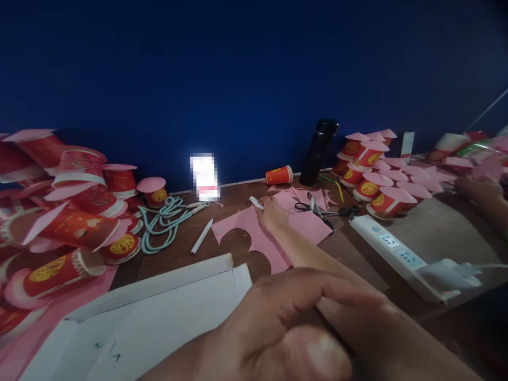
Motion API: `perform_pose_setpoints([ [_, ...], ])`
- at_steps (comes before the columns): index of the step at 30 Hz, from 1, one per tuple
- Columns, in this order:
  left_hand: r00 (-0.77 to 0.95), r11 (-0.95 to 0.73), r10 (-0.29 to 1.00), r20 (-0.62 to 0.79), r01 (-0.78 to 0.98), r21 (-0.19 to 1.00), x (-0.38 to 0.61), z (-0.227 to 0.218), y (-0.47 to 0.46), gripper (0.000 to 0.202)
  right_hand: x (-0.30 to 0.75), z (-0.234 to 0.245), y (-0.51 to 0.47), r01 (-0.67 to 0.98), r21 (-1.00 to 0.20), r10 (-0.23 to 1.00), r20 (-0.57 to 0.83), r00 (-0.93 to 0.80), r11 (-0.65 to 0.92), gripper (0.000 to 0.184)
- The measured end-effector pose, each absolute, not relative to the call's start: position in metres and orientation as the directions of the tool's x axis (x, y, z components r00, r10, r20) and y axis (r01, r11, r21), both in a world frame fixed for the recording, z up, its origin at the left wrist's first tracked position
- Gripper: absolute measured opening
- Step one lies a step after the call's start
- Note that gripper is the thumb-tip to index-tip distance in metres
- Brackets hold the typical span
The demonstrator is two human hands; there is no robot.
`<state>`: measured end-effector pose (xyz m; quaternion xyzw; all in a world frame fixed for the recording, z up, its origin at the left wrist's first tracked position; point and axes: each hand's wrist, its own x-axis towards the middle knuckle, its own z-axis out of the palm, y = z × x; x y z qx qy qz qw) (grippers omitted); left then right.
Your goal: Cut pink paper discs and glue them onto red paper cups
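My right hand (273,214) reaches forward over a pink paper sheet (257,238) that has round cut-outs along its edge. Its fingers are closed on a small white marker (255,202), whose tip points left. My left hand (286,323) is very close to the camera, with fingers and thumb curled against my right forearm (309,254). Black-handled scissors (314,207) lie on pink scraps just right of the right hand.
Red paper cups with pink lids are piled at left (75,222) and stacked at right (369,169). Also on the table: teal cable (164,219), white pen (202,236), white cardboard (159,317), power strip (397,248), black flask (319,151). Another person's hand (478,190) is at far right.
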<state>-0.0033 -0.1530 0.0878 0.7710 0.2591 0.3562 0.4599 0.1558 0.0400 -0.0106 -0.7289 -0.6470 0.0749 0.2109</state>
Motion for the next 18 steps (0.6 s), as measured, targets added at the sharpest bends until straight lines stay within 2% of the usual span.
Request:
perform_pose_setpoints([
  [2,0.668,-0.414,0.683,0.296,0.019,0.91,0.013,0.088,-0.135,0.044,0.155,-0.011,0.039,0.918,-0.39,0.976,0.165,0.142,-0.068,0.032],
  [4,0.646,-0.437,0.714,0.272,0.107,0.893,0.022,0.073,-0.121,0.035,0.154,-0.011,0.038,0.923,-0.38,0.977,0.166,0.136,-0.065,0.033],
  [6,0.62,-0.482,0.751,0.226,0.281,0.83,0.024,0.047,-0.114,0.028,0.154,-0.01,0.037,0.924,-0.376,0.976,0.169,0.137,-0.064,0.032],
  [9,0.626,-0.618,0.728,0.281,0.421,0.664,0.018,0.012,-0.111,0.023,0.153,-0.01,0.035,0.921,-0.383,0.972,0.182,0.145,-0.066,0.032],
  [12,0.601,-0.708,0.698,0.39,0.495,0.504,0.011,-0.007,-0.11,0.03,0.152,-0.011,0.034,0.915,-0.397,0.966,0.2,0.164,-0.074,0.032],
  [14,0.576,-0.706,0.708,0.409,0.556,0.438,0.009,-0.014,-0.112,0.035,0.152,-0.012,0.034,0.908,-0.41,0.961,0.201,0.188,-0.092,0.033],
  [18,0.542,-0.654,0.757,0.366,0.62,0.434,0.008,-0.023,-0.118,0.04,0.151,-0.015,0.035,0.887,-0.442,0.951,0.191,0.241,-0.136,0.032],
])
